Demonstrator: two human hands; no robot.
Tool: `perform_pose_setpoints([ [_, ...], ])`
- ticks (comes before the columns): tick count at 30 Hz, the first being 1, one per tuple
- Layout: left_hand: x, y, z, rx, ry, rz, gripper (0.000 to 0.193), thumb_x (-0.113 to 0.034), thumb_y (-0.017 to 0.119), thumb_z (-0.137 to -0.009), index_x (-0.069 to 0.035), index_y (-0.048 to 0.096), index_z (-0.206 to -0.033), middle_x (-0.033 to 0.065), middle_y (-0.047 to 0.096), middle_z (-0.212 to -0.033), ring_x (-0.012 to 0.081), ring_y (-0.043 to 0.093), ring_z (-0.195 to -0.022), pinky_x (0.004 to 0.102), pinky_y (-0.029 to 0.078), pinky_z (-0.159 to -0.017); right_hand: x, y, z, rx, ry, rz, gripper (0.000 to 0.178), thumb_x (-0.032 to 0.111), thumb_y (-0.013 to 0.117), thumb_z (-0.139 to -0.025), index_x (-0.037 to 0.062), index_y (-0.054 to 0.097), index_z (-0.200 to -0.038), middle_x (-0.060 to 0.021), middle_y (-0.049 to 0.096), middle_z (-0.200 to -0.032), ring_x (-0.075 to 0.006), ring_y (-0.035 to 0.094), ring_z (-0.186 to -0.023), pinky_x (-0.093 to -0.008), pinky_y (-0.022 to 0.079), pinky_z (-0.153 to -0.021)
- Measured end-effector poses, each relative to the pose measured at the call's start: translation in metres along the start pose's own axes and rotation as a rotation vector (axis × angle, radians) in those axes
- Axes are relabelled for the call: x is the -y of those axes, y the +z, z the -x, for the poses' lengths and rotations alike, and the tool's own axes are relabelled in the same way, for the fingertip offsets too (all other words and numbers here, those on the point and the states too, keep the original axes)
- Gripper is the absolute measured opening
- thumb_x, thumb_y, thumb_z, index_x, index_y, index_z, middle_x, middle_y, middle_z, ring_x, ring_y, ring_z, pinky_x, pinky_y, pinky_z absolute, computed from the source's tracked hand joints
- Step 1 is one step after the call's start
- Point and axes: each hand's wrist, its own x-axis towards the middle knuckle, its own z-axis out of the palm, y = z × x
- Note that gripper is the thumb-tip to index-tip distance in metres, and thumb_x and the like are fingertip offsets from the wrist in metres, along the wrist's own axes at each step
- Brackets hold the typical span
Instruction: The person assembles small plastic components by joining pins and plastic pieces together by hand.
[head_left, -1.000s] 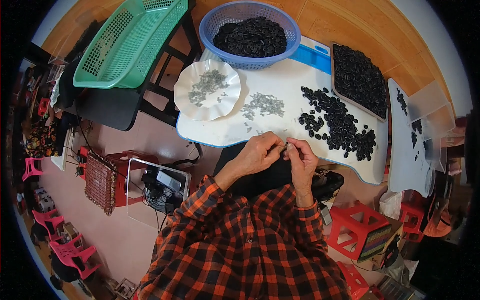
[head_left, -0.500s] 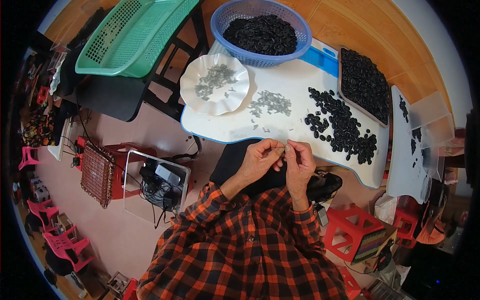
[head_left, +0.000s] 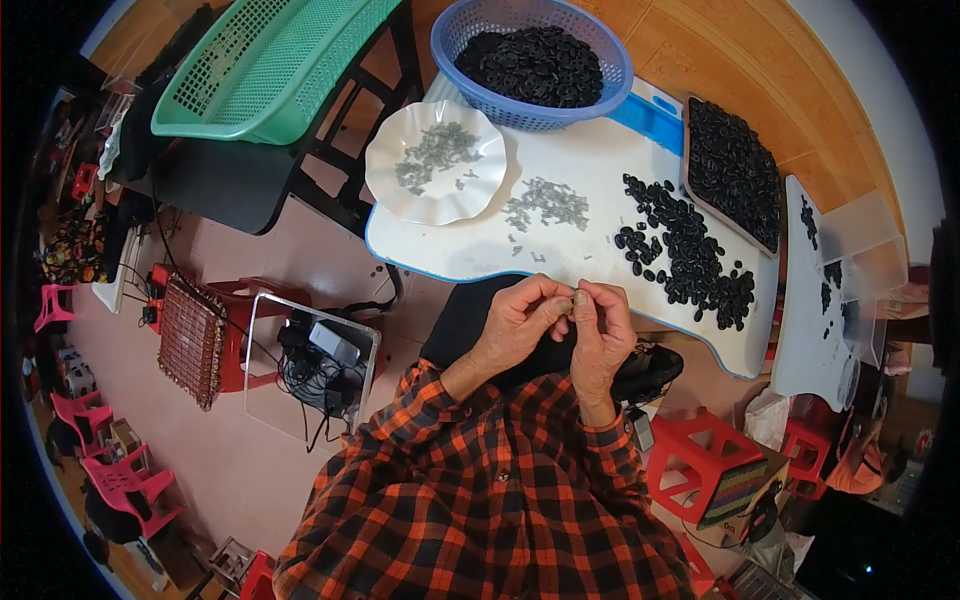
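My left hand [head_left: 520, 320] and my right hand [head_left: 603, 325] meet fingertip to fingertip just below the near edge of the white table [head_left: 590, 170]. Between the fingertips both hands pinch a tiny part [head_left: 567, 303], too small to make out. A loose heap of small black pieces [head_left: 685, 250] lies on the table beyond my right hand. A small pile of little grey metal parts [head_left: 545, 203] lies farther up, and more grey parts sit in a white scalloped plate [head_left: 385, 185].
A blue basket [head_left: 455, 30] full of black pieces stands at the table's far edge, a dark tray [head_left: 735, 170] of them at right. A green mesh basket [head_left: 265, 65] rests on a black stand at left. Red stools, cables and a wire rack crowd the floor.
Both hands have stayed together at the table's near edge, working the small part between the fingertips. My head has shifted slightly, so the table sits a little lower in view.
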Motion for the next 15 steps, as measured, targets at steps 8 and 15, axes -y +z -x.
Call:
perform_pose_setpoints([
  [8,-0.003,-0.002,0.003,-0.139,-0.077,0.209,0.017,-0.013,0.056,-0.092,0.002,0.061,-0.098,0.0050,0.060,-0.073,0.0097,0.055,-0.058,0.0222,0.047,-0.050,0.007,0.000,0.002,-0.032,0.186,-0.222,0.017,0.002,0.061,-0.087,-0.0041,0.060,-0.103,-0.0055,0.061,-0.088,-0.0080,0.056,-0.070,-0.0196,0.047,-0.064],
  [15,-0.006,-0.009,0.000,-0.146,-0.166,0.448,0.013,-0.011,0.059,-0.090,0.001,0.062,-0.095,0.0043,0.060,-0.071,0.0084,0.054,-0.053,0.0208,0.045,-0.046,0.011,-0.001,-0.001,-0.004,0.247,-0.330,0.022,0.002,0.063,-0.086,-0.0057,0.059,-0.106,-0.0070,0.063,-0.086,-0.0094,0.059,-0.070,-0.0205,0.048,-0.061],
])
